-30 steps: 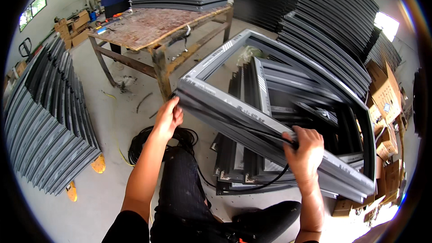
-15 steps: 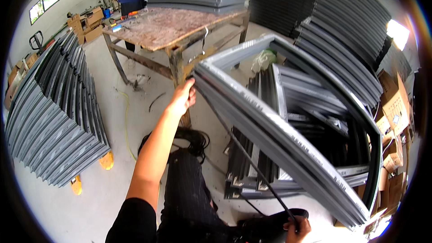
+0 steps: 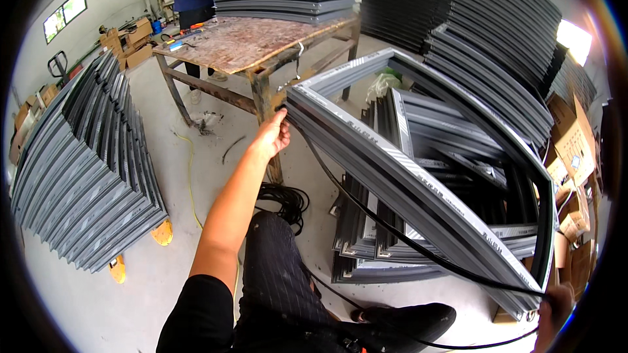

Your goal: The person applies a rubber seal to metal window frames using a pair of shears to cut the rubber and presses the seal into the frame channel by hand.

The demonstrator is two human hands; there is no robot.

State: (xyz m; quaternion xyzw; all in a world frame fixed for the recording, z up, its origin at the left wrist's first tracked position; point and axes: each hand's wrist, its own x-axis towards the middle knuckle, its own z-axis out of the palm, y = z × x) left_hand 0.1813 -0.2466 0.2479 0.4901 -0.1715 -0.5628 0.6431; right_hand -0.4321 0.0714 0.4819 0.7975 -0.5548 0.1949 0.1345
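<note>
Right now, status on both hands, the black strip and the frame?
Left hand pinning black strip at left corner of grey frame. Right hand holding strip, lower right. Strip bowed along frame's near side. Black coil on floor by knee.

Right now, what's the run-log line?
left hand: at frame corner, by cord | right hand: blurred, holding cord | cord: sagging between hands across frame's near side

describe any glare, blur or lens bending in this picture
Head view, right: bright opening washed out by glare; head view, lower right: right hand blurred, dim; head view, left: frame stack looks bowed by the fisheye; head view, corners: black.
</note>
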